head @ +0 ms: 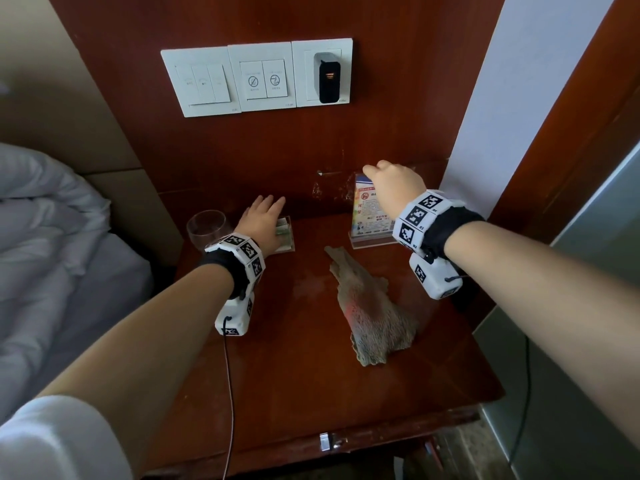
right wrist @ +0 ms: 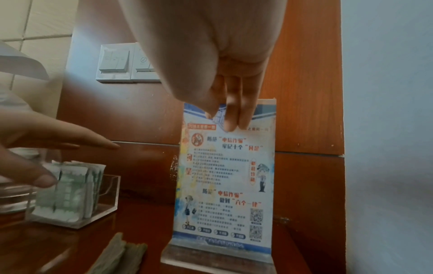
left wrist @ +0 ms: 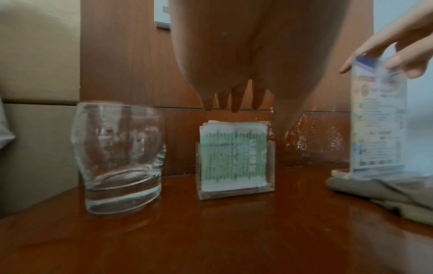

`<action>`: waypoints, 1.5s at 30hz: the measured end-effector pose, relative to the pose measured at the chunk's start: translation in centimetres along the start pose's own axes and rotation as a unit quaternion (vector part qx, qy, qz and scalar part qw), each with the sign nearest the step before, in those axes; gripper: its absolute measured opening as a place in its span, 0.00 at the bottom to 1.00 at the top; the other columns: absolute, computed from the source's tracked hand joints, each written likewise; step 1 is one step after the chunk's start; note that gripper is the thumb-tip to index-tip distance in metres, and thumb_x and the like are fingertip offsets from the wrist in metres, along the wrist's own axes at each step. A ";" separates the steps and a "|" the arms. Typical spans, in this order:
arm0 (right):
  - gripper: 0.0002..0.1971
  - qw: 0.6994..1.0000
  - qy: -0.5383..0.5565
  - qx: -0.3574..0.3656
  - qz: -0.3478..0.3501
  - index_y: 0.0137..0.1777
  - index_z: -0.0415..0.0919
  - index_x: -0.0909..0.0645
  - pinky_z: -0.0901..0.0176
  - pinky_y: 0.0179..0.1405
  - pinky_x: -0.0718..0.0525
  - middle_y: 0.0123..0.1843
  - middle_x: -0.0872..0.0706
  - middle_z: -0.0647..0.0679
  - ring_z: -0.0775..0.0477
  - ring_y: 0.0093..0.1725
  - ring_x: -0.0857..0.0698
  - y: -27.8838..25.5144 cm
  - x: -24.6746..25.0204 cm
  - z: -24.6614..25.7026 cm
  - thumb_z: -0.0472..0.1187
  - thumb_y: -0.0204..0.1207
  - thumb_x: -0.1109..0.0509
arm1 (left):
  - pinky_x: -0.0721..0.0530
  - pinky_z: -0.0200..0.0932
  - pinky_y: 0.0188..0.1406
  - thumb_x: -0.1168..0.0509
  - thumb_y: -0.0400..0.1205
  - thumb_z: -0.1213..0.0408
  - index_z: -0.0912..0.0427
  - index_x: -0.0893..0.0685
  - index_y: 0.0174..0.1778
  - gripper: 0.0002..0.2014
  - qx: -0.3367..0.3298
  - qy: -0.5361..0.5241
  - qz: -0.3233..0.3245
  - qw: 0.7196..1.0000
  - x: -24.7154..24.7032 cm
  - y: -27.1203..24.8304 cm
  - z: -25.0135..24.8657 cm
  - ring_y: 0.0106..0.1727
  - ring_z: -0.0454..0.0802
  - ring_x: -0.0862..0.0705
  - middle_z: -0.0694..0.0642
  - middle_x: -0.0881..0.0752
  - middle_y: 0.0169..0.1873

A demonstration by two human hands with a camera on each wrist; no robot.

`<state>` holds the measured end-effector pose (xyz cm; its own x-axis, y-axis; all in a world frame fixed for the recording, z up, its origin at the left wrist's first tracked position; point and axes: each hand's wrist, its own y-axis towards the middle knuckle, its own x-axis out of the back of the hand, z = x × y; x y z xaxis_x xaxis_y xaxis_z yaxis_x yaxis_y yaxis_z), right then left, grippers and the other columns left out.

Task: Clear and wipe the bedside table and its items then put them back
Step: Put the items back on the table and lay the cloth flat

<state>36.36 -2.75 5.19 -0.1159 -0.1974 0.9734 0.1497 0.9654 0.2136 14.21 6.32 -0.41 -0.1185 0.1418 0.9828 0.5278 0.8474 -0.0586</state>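
The dark wooden bedside table (head: pixel 294 358) carries a crumpled grey-green cloth (head: pixel 374 313) at its middle. An empty glass tumbler (head: pixel 204 228) stands at the back left. Beside it is a clear acrylic holder of green-and-white sachets (left wrist: pixel 234 157). My left hand (head: pixel 266 216) hovers just over the sachets, fingers straight and spread, gripping nothing. At the back right an acrylic sign (right wrist: pixel 225 176) with a colourful printed notice stands upright on its base. My right hand (right wrist: pixel 220 118) pinches its top edge between thumb and fingers.
A white switch panel (head: pixel 256 77) with a black plug-in charger (head: pixel 329 77) is on the wood wall above the table. A bed with white bedding (head: pixel 52 237) lies close on the left. A white wall and door frame are on the right. A metal drawer handle (head: pixel 327 441) sits at the table's front.
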 end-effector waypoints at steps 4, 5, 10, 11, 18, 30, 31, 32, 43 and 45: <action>0.37 0.999 0.000 -0.010 0.045 0.83 0.44 0.49 0.50 0.40 0.20 0.78 0.33 0.39 0.37 0.59 0.17 -0.5 0.4 0.0 0.22 0.76 0.45 | 0.48 0.56 0.83 0.35 0.81 0.61 0.53 0.44 0.82 0.35 -0.049 -0.031 -0.001 0.998 0.8 -1.4 -1.4 0.84 0.54 0.54 0.56 0.47 0.83; 0.39 0.999 -0.002 -0.013 0.045 0.84 0.47 0.52 0.52 0.37 0.20 0.82 0.39 0.41 0.38 0.56 0.16 -0.7 0.5 -0.1 0.23 0.76 0.44 | 0.46 0.57 0.82 0.35 0.81 0.61 0.53 0.43 0.82 0.34 -0.066 -0.033 0.000 0.997 1.2 -1.7 -1.9 0.84 0.54 0.52 0.55 0.46 0.82; 0.25 0.997 0.039 -0.041 -0.059 0.77 0.43 0.37 0.52 0.35 0.20 0.68 0.23 0.39 0.36 0.53 0.16 -2.7 0.4 -0.4 0.32 0.80 0.40 | 0.28 0.43 0.67 0.35 0.82 0.58 0.54 0.35 0.78 0.28 -0.099 -0.051 0.021 0.994 3.3 -3.2 -4.5 0.74 0.54 0.29 0.55 0.31 0.76; 0.21 0.995 0.058 -0.052 -0.055 0.74 0.42 0.33 0.50 0.39 0.17 0.64 0.20 0.40 0.35 0.54 0.16 -3.3 0.4 -0.5 0.34 0.81 0.40 | 0.26 0.43 0.64 0.35 0.82 0.58 0.54 0.34 0.78 0.28 -0.092 -0.045 0.033 0.994 3.3 -3.5 -4.9 0.72 0.54 0.26 0.55 0.29 0.74; 0.14 0.967 0.151 -0.066 0.195 0.60 0.41 0.18 0.52 0.56 0.18 0.59 0.14 0.44 0.43 0.57 0.16 -6.7 -1.7 0.0 0.48 0.80 0.34 | 0.23 0.48 0.66 0.32 0.79 0.59 0.55 0.29 0.75 0.28 -0.066 -0.030 0.119 0.990 0.2 -5.8 -6.8 0.70 0.55 0.24 0.58 0.24 0.71; 0.26 0.951 0.083 0.021 0.298 0.74 0.47 0.26 0.45 0.64 0.20 0.71 0.23 0.44 0.40 0.69 0.22 -8.9 -5.0 2.0 0.48 0.75 0.29 | 0.22 0.44 0.53 0.36 0.82 0.62 0.61 0.24 0.70 0.20 -0.049 -0.026 0.184 0.981 -2.9 -4.8 -8.8 0.62 0.59 0.19 0.63 0.19 0.64; 0.27 0.951 0.081 0.019 0.296 0.74 0.48 0.26 0.46 0.64 0.20 0.71 0.23 0.45 0.40 0.69 0.22 -8.9 -5.0 2.0 0.49 0.75 0.28 | 0.23 0.45 0.56 0.38 0.82 0.63 0.62 0.24 0.70 0.19 -0.052 -0.017 0.180 0.982 -3.0 -4.5 -9.0 0.64 0.59 0.20 0.63 0.19 0.64; 0.27 0.953 0.079 0.018 0.292 0.74 0.48 0.26 0.47 0.64 0.20 0.71 0.22 0.45 0.41 0.68 0.21 -8.9 -5.0 2.1 0.49 0.75 0.28 | 0.23 0.47 0.58 0.40 0.83 0.65 0.62 0.24 0.70 0.19 -0.053 -0.008 0.174 0.983 -3.1 -4.2 -9.0 0.65 0.60 0.21 0.63 0.20 0.66; 0.21 0.962 0.066 0.040 0.263 0.69 0.44 0.21 0.46 0.60 0.18 0.65 0.22 0.43 0.38 0.64 0.20 -9.4 -5.9 2.1 0.48 0.76 0.30 | 0.21 0.43 0.65 0.42 0.82 0.72 0.59 0.17 0.65 0.17 0.004 -0.084 0.098 0.992 -4.4 -1.5 -9.1 0.66 0.55 0.20 0.58 0.17 0.65; 0.21 0.963 0.065 0.042 0.260 0.68 0.44 0.21 0.47 0.59 0.18 0.64 0.22 0.43 0.37 0.64 0.20 -9.5 -6.0 2.1 0.49 0.76 0.30 | 0.18 0.42 0.60 0.38 0.80 0.71 0.59 0.14 0.58 0.13 0.028 -0.116 0.094 0.988 -4.5 -1.2 -9.3 0.62 0.54 0.17 0.58 0.15 0.61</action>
<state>33.56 -10.37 -2.85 0.0789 0.3008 0.9504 0.0742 0.9490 -0.3065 21.91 -0.11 -3.16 -0.2163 0.4082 0.8869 0.5128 0.8205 -0.2526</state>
